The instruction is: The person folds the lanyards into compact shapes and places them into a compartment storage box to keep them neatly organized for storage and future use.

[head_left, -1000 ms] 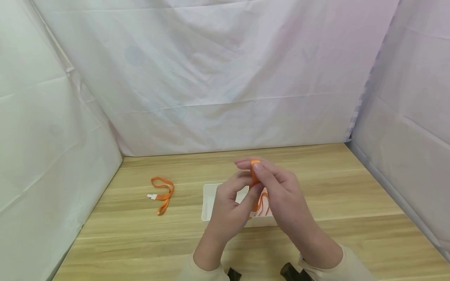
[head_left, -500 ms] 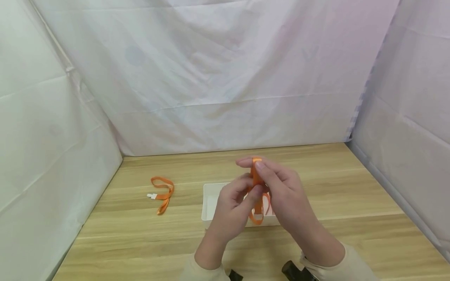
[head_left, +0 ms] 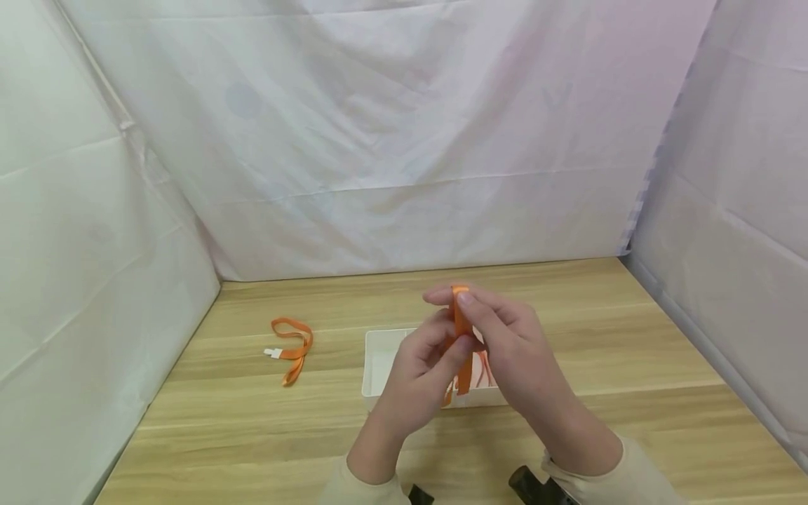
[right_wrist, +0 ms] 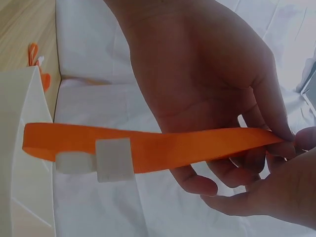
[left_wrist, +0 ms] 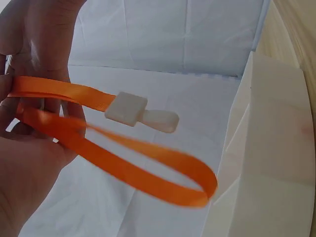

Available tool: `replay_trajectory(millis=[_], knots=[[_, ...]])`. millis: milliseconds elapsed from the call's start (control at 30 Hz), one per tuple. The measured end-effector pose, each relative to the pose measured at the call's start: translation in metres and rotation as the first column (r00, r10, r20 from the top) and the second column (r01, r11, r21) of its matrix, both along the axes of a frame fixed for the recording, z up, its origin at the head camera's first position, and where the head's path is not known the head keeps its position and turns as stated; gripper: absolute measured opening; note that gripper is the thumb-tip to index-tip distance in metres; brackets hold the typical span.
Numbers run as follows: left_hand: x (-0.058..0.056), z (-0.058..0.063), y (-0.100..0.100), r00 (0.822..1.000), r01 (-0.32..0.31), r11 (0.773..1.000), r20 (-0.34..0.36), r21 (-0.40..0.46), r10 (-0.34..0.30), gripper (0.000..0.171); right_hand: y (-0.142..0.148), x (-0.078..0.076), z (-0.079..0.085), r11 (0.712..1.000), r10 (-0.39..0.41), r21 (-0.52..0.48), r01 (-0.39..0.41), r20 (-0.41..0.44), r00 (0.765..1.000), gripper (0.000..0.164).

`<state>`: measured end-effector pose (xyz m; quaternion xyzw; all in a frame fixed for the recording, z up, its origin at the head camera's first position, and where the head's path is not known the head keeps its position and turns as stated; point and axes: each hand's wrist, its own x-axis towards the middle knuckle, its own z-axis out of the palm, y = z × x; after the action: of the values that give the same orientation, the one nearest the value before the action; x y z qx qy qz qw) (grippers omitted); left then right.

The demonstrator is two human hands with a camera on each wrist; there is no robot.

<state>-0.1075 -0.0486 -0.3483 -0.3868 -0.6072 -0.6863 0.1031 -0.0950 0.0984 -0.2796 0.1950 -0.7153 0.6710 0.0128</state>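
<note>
– Hanging part of the lanyard (head_left: 463, 319) has swung since the prev. frame: its loop now dangles just L of the straight run, head view.
– And the fingers?
– L hand (head_left: 410, 379) pinches the band partway down, thumb on it; R hand (head_left: 517, 351) pinches the folded top, thumb vs. fingers. Both grasping the same one.
– Where's it at, exactly?
– Up in the air betw. the hands, lower ends in front of the box (head_left: 480, 398) in head view. Clip (left_wrist: 127, 108) hangs near the loop, per L-wrist cam.
– Box contents?
– Orange straps (head_left: 483, 368) in the R part; some of the inside's hidden by the hands.
– Rest?
– 2nd lanyard (head_left: 294, 354) lies loosely looped on the tabletop (head_left: 252, 435), well L of the box, its white end pointing L. White cloth (head_left: 379, 140) at back + both sides. Black gear (head_left: 536, 487) by the R cuff.
</note>
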Motion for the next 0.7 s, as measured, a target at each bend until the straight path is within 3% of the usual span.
replay_trajectory(millis=[167,267,700], knots=[[-0.0022,-0.0021,-0.0002,0.992,-0.107,0.993,-0.077,-0.042,0.103,0.012,-0.0003,-0.0006,0.0006,1.0,-0.018,-0.012,0.018,-0.003,1.0,0.032],[-0.002,-0.0029,-0.0012,0.985,-0.153,0.987,-0.087,-0.054,0.148,0.013,-0.0011,-0.0018,0.0002,0.999,-0.046,-0.016,0.046,-0.008,0.999,0.032],[-0.0009,-0.0101,-0.0019,0.994,-0.11,0.992,-0.024,-0.057,0.108,0.016,-0.0058,-0.0083,-0.0056,0.985,-0.156,-0.076,0.153,-0.043,0.987,0.029]])
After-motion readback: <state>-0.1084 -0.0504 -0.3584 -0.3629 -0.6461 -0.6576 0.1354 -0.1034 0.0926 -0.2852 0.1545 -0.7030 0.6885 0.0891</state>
